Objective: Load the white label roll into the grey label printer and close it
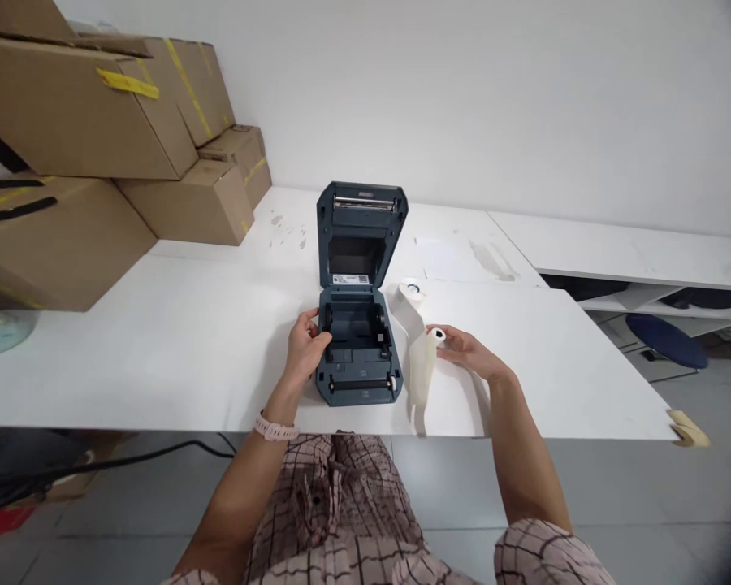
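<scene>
A dark label printer [359, 394] stands on the white table with its lid [361, 219] raised and its inner bay exposed. My left hand [306, 345] grips the printer's left side wall, the thumb over the edge. To the right of the printer, my right hand [466, 351] holds a small white roll [438, 336] between thumb and fingers. A pale paper strip [421, 374] hangs beside this roll and reaches the table's front edge. Another white roll [412, 289] lies just behind, close to the printer's right side.
Cardboard boxes [158, 114] with yellow tape are stacked at the back left of the white table [188, 341]. A white sheet [444, 258] lies near the wall. Beyond the table on the right are shelves and a blue stool [667, 340].
</scene>
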The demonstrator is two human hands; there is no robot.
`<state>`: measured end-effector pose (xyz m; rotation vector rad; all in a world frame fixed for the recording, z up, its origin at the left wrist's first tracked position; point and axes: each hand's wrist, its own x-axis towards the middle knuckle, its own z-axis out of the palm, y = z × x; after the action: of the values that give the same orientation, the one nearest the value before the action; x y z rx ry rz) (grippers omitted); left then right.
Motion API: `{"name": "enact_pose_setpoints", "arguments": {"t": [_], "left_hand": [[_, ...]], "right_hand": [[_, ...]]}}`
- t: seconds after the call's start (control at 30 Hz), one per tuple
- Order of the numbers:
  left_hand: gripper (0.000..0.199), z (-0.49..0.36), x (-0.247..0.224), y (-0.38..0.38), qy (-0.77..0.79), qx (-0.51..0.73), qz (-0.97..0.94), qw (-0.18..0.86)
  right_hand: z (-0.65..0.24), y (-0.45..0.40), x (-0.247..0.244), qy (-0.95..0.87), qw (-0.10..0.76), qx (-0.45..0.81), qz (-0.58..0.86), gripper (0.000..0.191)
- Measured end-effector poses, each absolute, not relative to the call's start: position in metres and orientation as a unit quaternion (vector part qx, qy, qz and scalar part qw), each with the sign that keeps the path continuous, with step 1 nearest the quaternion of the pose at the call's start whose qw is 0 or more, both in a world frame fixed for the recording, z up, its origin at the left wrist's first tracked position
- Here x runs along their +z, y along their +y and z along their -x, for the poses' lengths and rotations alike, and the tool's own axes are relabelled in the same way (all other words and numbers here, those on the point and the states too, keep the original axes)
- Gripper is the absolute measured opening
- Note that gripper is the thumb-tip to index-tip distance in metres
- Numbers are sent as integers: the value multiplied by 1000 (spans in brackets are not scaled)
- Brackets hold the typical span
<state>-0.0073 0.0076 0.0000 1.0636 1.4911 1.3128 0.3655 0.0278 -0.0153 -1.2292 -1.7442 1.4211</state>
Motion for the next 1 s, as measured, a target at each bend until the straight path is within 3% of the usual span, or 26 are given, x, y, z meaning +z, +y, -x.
{"name": "enact_pose_setpoints", "arguments": {"t": [0.1, 0.2, 0.3, 0.47, 0.6, 0.83, 1.0], "left_hand": [[65, 7, 1, 6, 593, 529, -422, 436], [65, 7, -1, 5, 593, 526, -422, 440], [65, 6, -2, 6, 594, 528, -421, 437], [64, 6, -4, 7, 599, 528, -415, 437], [64, 6, -4, 6, 591, 536, -409, 443], [63, 3, 2, 0, 591, 535, -393, 458], [71, 0, 0, -2, 577, 550, -374, 474]], "right_hand": [[-348, 21, 10, -699, 236, 544, 400, 43], [-325, 19, 51, -752, 271, 556, 228, 41], [-290, 21, 92, -827, 263, 480, 125, 42], [-211, 44, 105, -931, 89, 222, 277, 42], [-177, 53, 80, -936, -28, 130, 325, 45], [-196, -28, 57, -929, 126, 99, 334, 41], [-199, -85, 35, -899, 178, 89, 390, 44]]}}
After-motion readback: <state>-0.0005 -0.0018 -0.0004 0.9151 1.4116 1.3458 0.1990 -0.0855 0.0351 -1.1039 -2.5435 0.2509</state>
